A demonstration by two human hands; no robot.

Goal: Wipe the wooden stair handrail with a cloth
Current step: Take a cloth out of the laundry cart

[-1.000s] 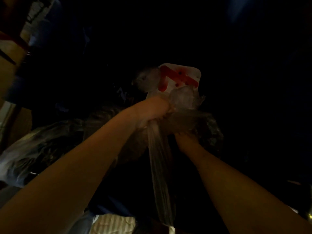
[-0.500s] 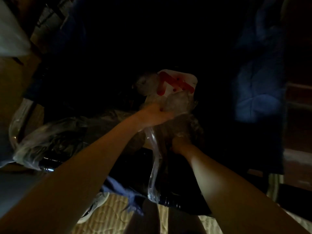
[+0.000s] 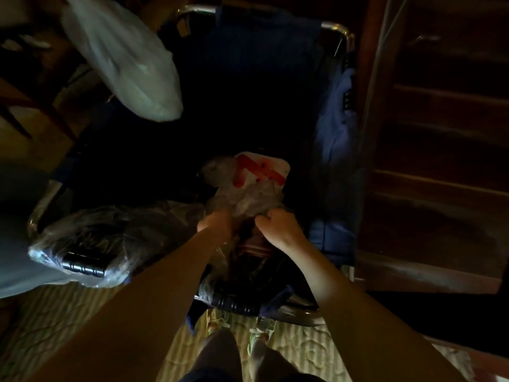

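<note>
Both hands, left and right, grip a thin, crinkly plastic bag. No cloth shows; likely soft, light, bunchable anywhere.

A folding cot with a chrome tube frame and dark blue fabric carried the things, standing on a striped, patterned floor mat. On the cot, at about nine o'clock from centre, lay a clear plastic bag of dark contents. Near the middle sat a crumpled plastic bag, touching a white card with red markings. A blue cloth draped the three o'clock edge.
</note>
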